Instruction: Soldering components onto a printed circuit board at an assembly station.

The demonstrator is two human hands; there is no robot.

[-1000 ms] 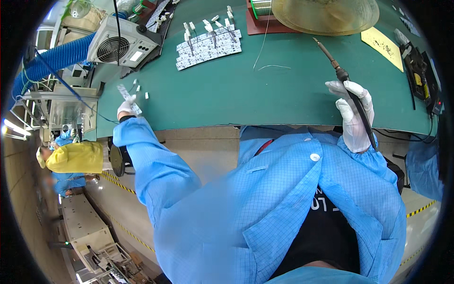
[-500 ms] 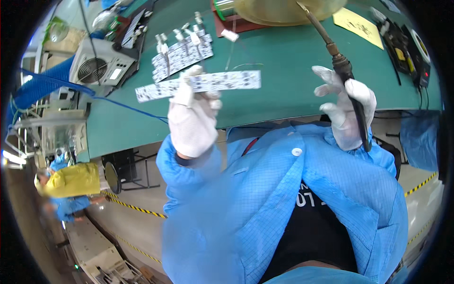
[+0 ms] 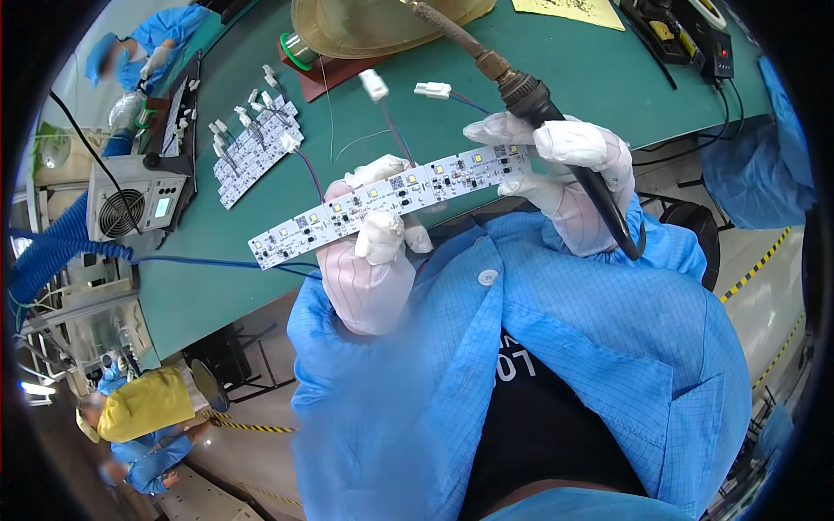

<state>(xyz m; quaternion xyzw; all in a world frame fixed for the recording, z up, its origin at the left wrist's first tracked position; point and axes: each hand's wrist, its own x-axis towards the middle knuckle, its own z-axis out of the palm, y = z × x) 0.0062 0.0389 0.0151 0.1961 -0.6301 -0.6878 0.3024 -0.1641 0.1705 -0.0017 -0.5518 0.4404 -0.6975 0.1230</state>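
My left hand, in a white glove, grips a long white LED circuit strip at its middle and holds it up close to my chest. Thin wires with white plug connectors trail from the strip. My right hand, also gloved, holds a soldering iron by its black handle, and its fingers touch the strip's right end. The iron's tip points up and left over the green bench.
More white LED strips lie in a stack at the bench's left. A solder spool and a tan dish sit at the back. A soldering station stands at right, a fume extractor box at left. Other people work nearby.
My left hand has raised the strip from over the bench toward my chest. My right hand with the iron has moved in and now touches the strip's right end.
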